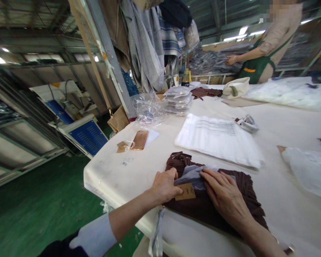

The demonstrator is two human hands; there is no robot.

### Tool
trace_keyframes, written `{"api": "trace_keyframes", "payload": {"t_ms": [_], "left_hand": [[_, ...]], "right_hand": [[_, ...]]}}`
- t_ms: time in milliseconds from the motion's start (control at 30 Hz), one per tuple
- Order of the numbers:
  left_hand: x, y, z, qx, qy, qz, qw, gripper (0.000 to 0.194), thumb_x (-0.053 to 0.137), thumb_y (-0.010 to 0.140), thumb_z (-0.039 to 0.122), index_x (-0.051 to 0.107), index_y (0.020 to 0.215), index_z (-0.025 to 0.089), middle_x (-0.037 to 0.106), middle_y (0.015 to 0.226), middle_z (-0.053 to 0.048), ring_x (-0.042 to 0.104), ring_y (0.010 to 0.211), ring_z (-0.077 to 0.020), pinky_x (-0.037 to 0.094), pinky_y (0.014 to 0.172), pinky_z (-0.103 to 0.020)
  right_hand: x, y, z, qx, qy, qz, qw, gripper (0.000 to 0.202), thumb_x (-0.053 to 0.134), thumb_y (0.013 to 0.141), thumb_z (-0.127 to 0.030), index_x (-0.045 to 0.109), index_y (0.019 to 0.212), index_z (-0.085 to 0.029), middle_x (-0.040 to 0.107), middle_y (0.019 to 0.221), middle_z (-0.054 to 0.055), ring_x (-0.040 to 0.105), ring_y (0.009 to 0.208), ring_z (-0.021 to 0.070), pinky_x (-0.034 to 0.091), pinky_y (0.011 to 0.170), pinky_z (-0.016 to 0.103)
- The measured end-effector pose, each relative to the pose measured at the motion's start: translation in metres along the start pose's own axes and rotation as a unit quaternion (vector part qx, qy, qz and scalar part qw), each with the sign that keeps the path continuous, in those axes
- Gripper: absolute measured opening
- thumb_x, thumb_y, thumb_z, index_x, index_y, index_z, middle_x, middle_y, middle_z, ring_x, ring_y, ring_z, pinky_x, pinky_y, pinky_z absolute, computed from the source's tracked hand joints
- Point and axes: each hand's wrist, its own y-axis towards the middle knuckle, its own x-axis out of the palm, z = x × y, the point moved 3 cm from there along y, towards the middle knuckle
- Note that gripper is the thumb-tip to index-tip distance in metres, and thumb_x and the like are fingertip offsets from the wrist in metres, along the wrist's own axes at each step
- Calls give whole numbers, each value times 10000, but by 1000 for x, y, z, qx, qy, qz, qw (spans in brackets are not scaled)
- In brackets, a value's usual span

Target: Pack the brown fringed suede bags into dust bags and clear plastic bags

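Note:
A dark brown fringed bag (200, 207) lies flat on the near edge of the white-covered table. Thin greyish wrapping (193, 175) covers its upper middle. My left hand (164, 185) pinches the left end of a tan cardboard hang tag (187, 191), holding it against the bag's front. My right hand (224, 192) rests over the wrapping and the bag's right half, fingers stretched out and nothing gripped. Off the table edge hangs a plastic-wrapped strip (157, 233) near the bag's left corner. Part of a metal ring shows by my right forearm.
Beyond the bag lies a stack of white sheets (216, 137). A phone (139, 140) and a loose tag (121, 146) are at the left. Clear plastic (148, 110) and packed pouches (178, 98) sit near a metal post (109, 60). A person (273, 46) stands across the table.

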Motion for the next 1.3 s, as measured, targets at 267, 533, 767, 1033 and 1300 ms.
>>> {"api": "trace_keyframes", "payload": {"t_ms": [267,533,767,1033,1300], "left_hand": [[4,10,-7,-6,-8,-8,1000,298,752,531,357,536,672,209,567,683,53,535,666,-148,298,546,-233],[4,6,-5,14,-27,21,999,335,757,545,316,469,675,206,515,670,65,502,637,-124,274,518,-223],[14,-8,-3,116,58,134,983,145,623,720,221,487,766,195,569,714,27,546,715,-167,359,681,-292],[10,-19,-1,224,-34,109,968,224,558,776,323,555,945,175,628,904,-37,574,828,-177,418,740,-301],[7,15,-5,113,-41,-69,990,125,655,633,171,645,757,184,635,744,23,561,683,-128,384,580,-197]], "right_hand": [[-9,25,-5,32,-25,-40,998,215,417,849,-119,613,883,-200,663,951,44,578,815,189,356,748,337],[-28,31,-16,42,-52,9,998,232,426,838,-115,636,797,-205,666,894,43,565,781,196,343,744,354],[-28,19,-18,62,-39,50,996,217,449,843,-123,629,749,-198,658,865,48,555,760,205,370,746,364],[-2,-11,-11,124,59,123,983,181,407,887,-191,583,845,-205,607,922,73,588,852,184,483,774,327],[-1,-20,-12,111,80,156,978,106,473,869,-161,565,902,-203,585,955,76,598,858,174,508,780,305]]}}
